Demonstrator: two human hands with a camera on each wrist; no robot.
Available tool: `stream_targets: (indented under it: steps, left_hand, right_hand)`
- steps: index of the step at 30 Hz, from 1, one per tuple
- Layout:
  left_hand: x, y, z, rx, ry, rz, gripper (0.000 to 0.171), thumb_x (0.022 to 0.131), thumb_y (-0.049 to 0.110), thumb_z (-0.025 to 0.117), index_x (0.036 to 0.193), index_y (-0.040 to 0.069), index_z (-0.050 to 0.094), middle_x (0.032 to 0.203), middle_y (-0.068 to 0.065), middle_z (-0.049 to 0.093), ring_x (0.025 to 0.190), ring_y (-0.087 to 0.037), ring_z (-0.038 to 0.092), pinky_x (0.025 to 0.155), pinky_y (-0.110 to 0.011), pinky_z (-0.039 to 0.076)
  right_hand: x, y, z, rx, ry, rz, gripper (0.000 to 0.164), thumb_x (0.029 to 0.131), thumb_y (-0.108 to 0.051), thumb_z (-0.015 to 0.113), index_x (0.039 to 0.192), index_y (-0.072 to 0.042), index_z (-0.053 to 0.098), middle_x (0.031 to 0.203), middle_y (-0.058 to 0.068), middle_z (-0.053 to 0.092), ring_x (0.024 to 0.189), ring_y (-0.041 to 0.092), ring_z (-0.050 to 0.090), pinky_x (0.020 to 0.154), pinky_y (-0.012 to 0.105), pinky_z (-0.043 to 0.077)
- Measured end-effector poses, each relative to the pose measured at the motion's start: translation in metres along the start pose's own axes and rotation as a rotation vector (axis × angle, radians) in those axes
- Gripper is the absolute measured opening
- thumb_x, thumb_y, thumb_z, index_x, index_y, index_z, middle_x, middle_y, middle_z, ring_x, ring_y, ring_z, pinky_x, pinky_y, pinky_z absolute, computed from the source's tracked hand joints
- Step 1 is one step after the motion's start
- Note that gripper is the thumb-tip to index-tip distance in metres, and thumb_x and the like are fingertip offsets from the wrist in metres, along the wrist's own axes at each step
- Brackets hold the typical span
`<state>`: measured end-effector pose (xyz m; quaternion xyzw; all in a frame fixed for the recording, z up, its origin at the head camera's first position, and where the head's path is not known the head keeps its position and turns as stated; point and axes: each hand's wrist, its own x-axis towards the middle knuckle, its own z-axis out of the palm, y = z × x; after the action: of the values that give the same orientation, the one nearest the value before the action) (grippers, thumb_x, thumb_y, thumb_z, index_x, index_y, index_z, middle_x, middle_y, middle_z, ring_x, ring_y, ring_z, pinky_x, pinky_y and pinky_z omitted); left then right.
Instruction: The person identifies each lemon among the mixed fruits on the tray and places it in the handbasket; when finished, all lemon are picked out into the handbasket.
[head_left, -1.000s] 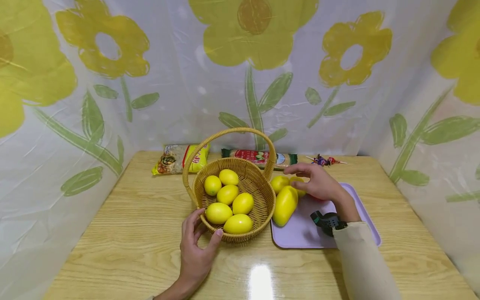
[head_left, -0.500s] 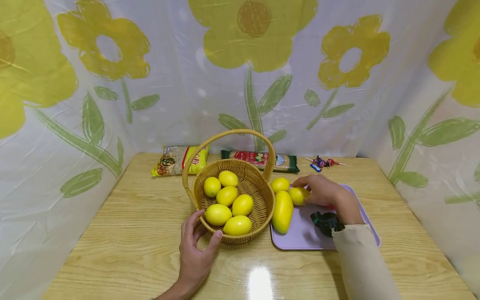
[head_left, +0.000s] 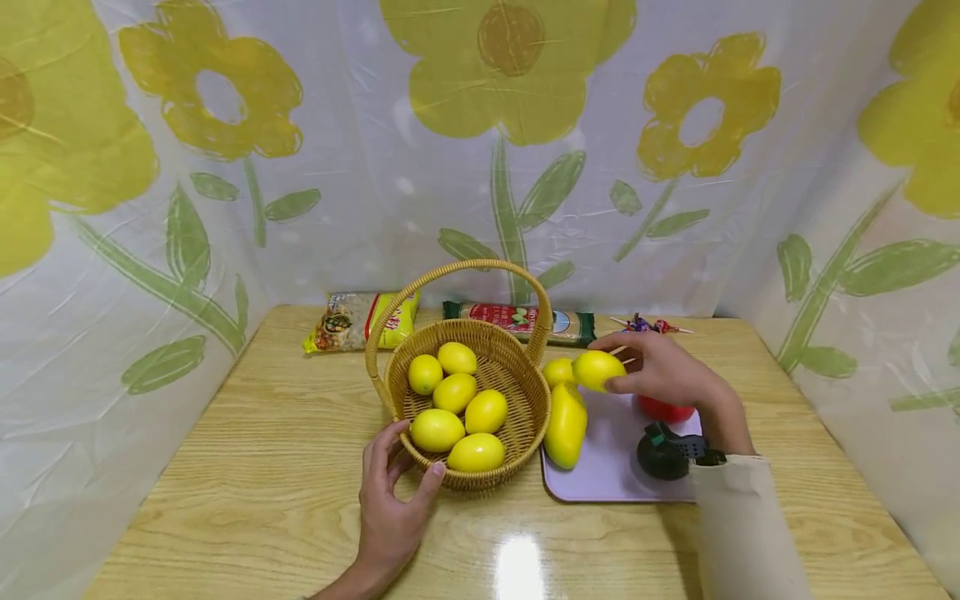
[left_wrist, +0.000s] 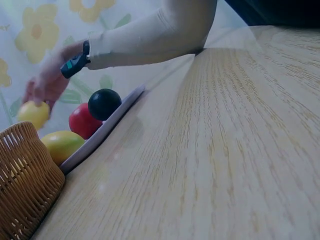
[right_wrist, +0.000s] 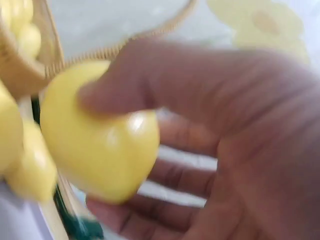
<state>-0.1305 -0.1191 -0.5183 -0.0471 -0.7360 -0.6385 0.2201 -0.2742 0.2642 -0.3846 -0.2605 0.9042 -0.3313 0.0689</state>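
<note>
A yellow lemon (head_left: pixel 598 370) is pinched between the thumb and fingers of my right hand (head_left: pixel 667 367), raised above a lilac tray (head_left: pixel 611 467). In the right wrist view, the thumb presses one side of this lemon (right_wrist: pixel 100 145). Below it, another lemon (head_left: pixel 558 372) and a mango (head_left: pixel 566 427) lie at the tray's left side. My left hand (head_left: pixel 393 492) grips the near-left rim of a handled wicker basket (head_left: pixel 517 425). Several lemons (head_left: pixel 454 392) lie inside the basket. The left hand is out of sight in the left wrist view.
A red round fruit (left_wrist: pixel 84 121) and a dark round fruit (left_wrist: pixel 104 104) sit on the tray. Along the back lie a yellow food bag (head_left: pixel 360 320), a green-and-red packet (head_left: pixel 498 318) and lollipops (head_left: pixel 648 323). The basket's tall handle (head_left: pixel 457 267) arches upward.
My right hand has taken hold of a lemon and lifted it off the tray, uncovering the red fruit. The mango has shifted slightly toward me. The left hand stays on the basket.
</note>
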Motion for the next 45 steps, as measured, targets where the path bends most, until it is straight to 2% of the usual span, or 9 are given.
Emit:
stream_targets:
  steps: [6, 12, 16, 21, 25, 29, 33, 38, 45]
  left_hand:
    - [-0.001, 0.0, 0.0, 0.006, 0.001, 0.006, 0.068, 0.095, 0.005, 0.081, 0.156, 0.009, 0.052, 0.156, -0.008, 0.046, 0.143, -0.037, 0.052, 0.115, -0.014, 0.05]
    - [0.0, 0.001, 0.001, -0.004, -0.004, 0.005, 0.069, 0.095, 0.005, 0.082, 0.157, 0.007, 0.051, 0.157, -0.009, 0.045, 0.145, -0.037, 0.051, 0.117, -0.014, 0.048]
    - [0.0, 0.002, 0.0, -0.002, -0.005, 0.007, 0.069, 0.096, 0.005, 0.081, 0.158, 0.007, 0.05, 0.157, -0.01, 0.045, 0.146, -0.037, 0.05, 0.117, -0.014, 0.048]
    - [-0.001, 0.004, 0.0, 0.011, -0.003, 0.015, 0.068, 0.096, 0.004, 0.081, 0.157, 0.006, 0.051, 0.157, -0.011, 0.045, 0.146, -0.038, 0.05, 0.116, -0.013, 0.048]
    - [0.0, 0.004, 0.001, 0.006, -0.009, 0.013, 0.069, 0.096, 0.004, 0.081, 0.157, 0.004, 0.05, 0.158, -0.012, 0.044, 0.147, -0.038, 0.049, 0.116, -0.013, 0.048]
    - [0.001, 0.004, 0.001, 0.006, -0.013, 0.012, 0.07, 0.096, 0.004, 0.081, 0.158, 0.003, 0.049, 0.158, -0.011, 0.044, 0.148, -0.038, 0.049, 0.117, -0.014, 0.048]
    - [0.0, 0.003, -0.001, 0.005, -0.008, 0.006, 0.07, 0.095, 0.003, 0.082, 0.157, 0.002, 0.049, 0.158, -0.01, 0.044, 0.148, -0.041, 0.048, 0.117, -0.014, 0.047]
    - [0.0, 0.003, -0.002, -0.003, -0.01, 0.007, 0.069, 0.096, 0.003, 0.081, 0.157, 0.001, 0.049, 0.158, -0.01, 0.044, 0.147, -0.042, 0.048, 0.117, -0.014, 0.048]
    - [-0.001, 0.002, 0.0, -0.011, -0.016, -0.009, 0.069, 0.096, 0.003, 0.08, 0.157, 0.0, 0.048, 0.158, -0.01, 0.043, 0.146, -0.04, 0.049, 0.118, -0.014, 0.048]
  right_hand:
    - [0.019, -0.039, 0.033, 0.1, -0.031, -0.183, 0.052, 0.094, -0.011, 0.084, 0.143, -0.021, 0.072, 0.14, -0.003, 0.072, 0.12, 0.02, 0.07, 0.107, 0.041, 0.063]
    - [0.041, -0.07, 0.083, -0.243, 0.069, -0.265, 0.05, 0.095, -0.019, 0.084, 0.143, -0.015, 0.071, 0.141, 0.006, 0.072, 0.121, 0.025, 0.07, 0.106, 0.044, 0.064]
    - [0.048, -0.075, 0.101, -0.327, 0.114, -0.234, 0.053, 0.097, -0.014, 0.085, 0.148, -0.012, 0.067, 0.147, 0.013, 0.067, 0.13, 0.032, 0.069, 0.109, 0.047, 0.063]
    - [0.047, -0.07, 0.094, -0.284, 0.112, -0.247, 0.048, 0.099, -0.016, 0.083, 0.145, -0.01, 0.07, 0.145, 0.011, 0.07, 0.132, 0.033, 0.069, 0.112, 0.05, 0.061]
    - [0.042, -0.053, 0.07, -0.094, 0.114, -0.28, 0.036, 0.1, -0.02, 0.082, 0.134, -0.01, 0.077, 0.133, 0.007, 0.078, 0.121, 0.03, 0.074, 0.108, 0.049, 0.063]
    - [0.035, -0.027, 0.05, 0.221, 0.16, -0.177, 0.029, 0.101, -0.018, 0.081, 0.129, -0.01, 0.08, 0.128, 0.01, 0.079, 0.117, 0.032, 0.075, 0.104, 0.036, 0.065]
    - [0.033, -0.001, 0.045, 0.454, 0.19, -0.023, 0.032, 0.103, -0.017, 0.079, 0.134, -0.007, 0.077, 0.137, 0.021, 0.074, 0.129, 0.042, 0.069, 0.106, 0.027, 0.062]
    - [0.04, 0.017, 0.052, 0.343, 0.146, 0.09, 0.04, 0.101, -0.02, 0.081, 0.139, -0.009, 0.074, 0.146, 0.016, 0.071, 0.136, 0.039, 0.066, 0.116, 0.045, 0.059]
    - [0.044, 0.029, 0.06, 0.092, 0.061, 0.075, 0.043, 0.098, -0.005, 0.079, 0.14, -0.005, 0.072, 0.145, 0.019, 0.07, 0.133, 0.04, 0.068, 0.112, 0.054, 0.061]
